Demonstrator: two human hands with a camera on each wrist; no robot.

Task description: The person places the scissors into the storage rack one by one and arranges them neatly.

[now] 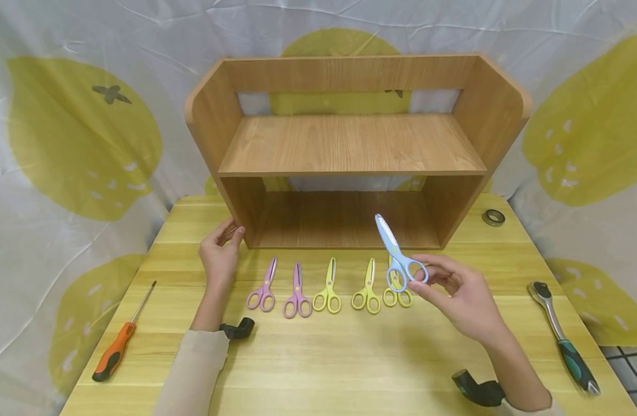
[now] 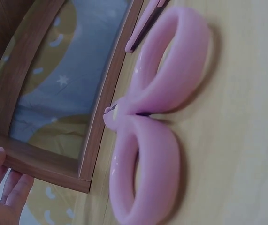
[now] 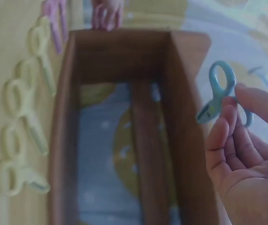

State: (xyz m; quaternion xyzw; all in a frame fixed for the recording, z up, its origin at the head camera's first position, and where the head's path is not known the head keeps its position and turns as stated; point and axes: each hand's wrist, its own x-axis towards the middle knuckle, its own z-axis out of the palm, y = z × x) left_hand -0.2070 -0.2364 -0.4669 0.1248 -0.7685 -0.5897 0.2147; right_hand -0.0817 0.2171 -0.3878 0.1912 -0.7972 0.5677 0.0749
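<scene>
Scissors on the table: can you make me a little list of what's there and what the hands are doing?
Held: light blue plastic scissors, pinched by the right hand, blades up
Lying in a row: two purple plastic scissors, three yellow-green plastic scissors
Left hand: touches the wooden two-level shelf at its lower left corner
Also on the yellow wooden table: orange-handled screwdriver, ratchet wrench, metal ring

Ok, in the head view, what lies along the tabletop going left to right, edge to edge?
Orange-handled screwdriver → left hand touching the wooden shelf unit → two pink plastic scissors → two yellow-green plastic scissors → right hand holding blue plastic scissors → metal ring → ratchet wrench with dark green handle.
</scene>
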